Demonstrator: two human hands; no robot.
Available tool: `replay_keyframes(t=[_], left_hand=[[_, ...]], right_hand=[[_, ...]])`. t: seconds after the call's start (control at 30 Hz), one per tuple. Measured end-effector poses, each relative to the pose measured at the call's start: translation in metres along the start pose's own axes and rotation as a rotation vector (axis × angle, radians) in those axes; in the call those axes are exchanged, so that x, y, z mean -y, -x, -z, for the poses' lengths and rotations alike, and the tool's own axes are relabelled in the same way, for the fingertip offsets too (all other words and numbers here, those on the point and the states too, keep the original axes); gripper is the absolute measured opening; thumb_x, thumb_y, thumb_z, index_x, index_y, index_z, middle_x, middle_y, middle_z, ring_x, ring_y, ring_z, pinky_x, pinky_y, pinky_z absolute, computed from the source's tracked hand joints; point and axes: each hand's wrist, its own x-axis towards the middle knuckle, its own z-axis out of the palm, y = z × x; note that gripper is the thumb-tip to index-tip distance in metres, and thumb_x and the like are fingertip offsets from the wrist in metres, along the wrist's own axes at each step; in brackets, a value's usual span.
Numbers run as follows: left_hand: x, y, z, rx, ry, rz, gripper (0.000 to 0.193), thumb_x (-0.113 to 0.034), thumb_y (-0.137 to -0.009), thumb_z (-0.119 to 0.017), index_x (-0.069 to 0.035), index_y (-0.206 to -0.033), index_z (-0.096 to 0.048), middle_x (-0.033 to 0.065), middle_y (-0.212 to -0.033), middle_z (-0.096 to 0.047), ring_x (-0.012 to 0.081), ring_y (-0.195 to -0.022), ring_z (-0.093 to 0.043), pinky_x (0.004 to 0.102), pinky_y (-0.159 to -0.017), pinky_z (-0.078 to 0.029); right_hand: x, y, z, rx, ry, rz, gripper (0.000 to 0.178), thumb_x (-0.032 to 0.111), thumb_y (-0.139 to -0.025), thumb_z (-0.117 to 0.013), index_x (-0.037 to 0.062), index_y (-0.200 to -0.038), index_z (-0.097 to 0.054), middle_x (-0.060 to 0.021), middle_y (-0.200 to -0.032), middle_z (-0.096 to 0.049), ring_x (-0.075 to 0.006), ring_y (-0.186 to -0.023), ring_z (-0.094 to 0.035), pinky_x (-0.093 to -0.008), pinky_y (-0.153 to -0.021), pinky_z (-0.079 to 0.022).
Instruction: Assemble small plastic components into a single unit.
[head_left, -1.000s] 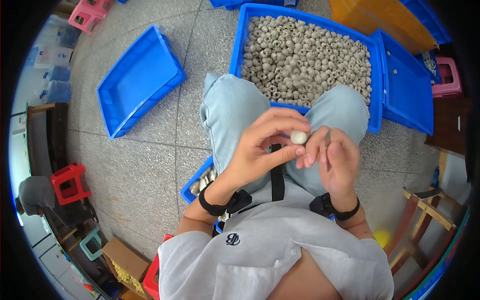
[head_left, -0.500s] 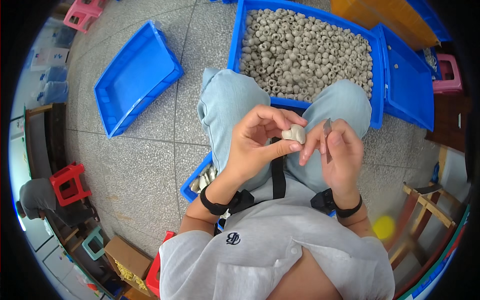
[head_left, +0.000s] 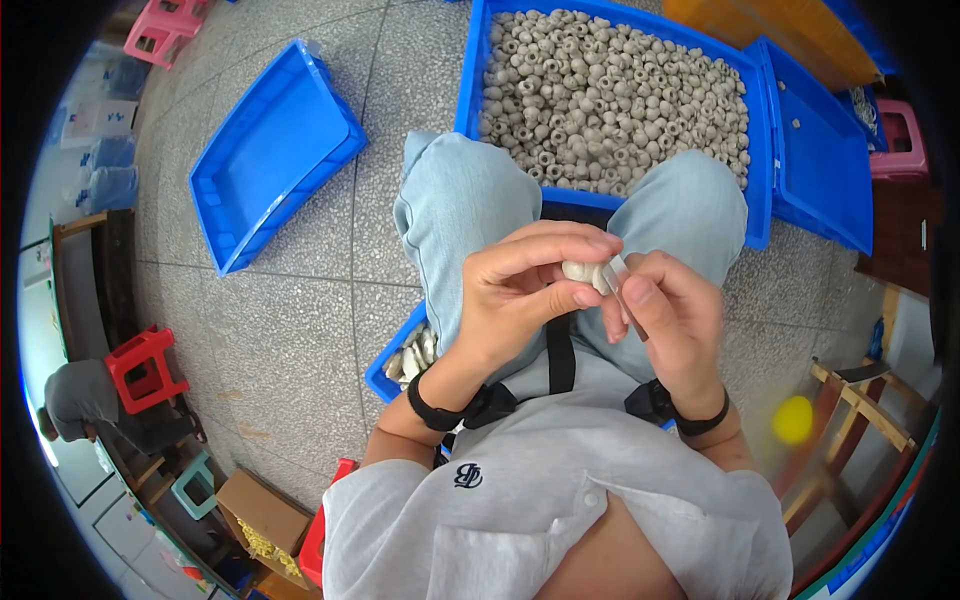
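Between the thumb and fingers of my left hand [head_left: 530, 285] is a small, pale grey, rounded clay-like piece [head_left: 582, 273]. My right hand [head_left: 672, 310] grips a thin flat metal blade [head_left: 622, 295] between thumb and fingers. The blade's upper end meets the right side of the piece, close to my left fingertips. Both hands are together above my lap. Just beyond my knees stands a large blue crate [head_left: 465, 90] full of small grey rounded pieces [head_left: 610, 100], many with a round hole.
A blue tray [head_left: 270, 165] lies on the speckled floor at left. Another blue tray [head_left: 820, 150] adjoins the crate at right. Beside my left leg, a small blue bin [head_left: 378, 375] holds pale scraps [head_left: 412, 358]. A red stool [head_left: 145, 370] and a bent-over person [head_left: 85, 390] are far left.
My right hand has moved left and tilted the blade, bringing it from apart to against the clay-like piece. The left hand keeps its hold, its fingers now further over the piece.
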Motion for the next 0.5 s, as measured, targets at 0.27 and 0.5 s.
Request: replay_keyframes(t=[0.27, 0.5], left_hand=[[0.0042, 0.0022, 0.0012, -0.027, -0.067, -0.008, 0.027, 0.004, -0.072, -0.063, 0.006, -0.098, -0.058, 0.0184, -0.105, -0.055, 0.0215, -0.089, -0.057, 0.0297, -0.073, -0.051], [0.0065, 0.0033, 0.0006, -0.054, -0.08, 0.006, 0.028, 0.002, -0.07, -0.065, 0.004, -0.098, -0.06, 0.0171, -0.104, -0.056, 0.0207, -0.092, -0.056, 0.0292, -0.076, -0.048]], right_hand=[[-0.0049, 0.0012, 0.0018, -0.019, -0.017, 0.013, 0.017, 0.011, -0.088, -0.049, 0.0006, -0.075, -0.053, 0.0023, -0.061, -0.045, -0.0024, -0.054, -0.038, -0.0179, -0.047, -0.029], [-0.0038, 0.0017, 0.0011, -0.038, 0.016, 0.013, 0.017, 0.011, -0.087, -0.05, 0.0006, -0.075, -0.053, 0.0037, -0.061, -0.044, -0.0014, -0.054, -0.036, -0.0176, -0.046, -0.027]])
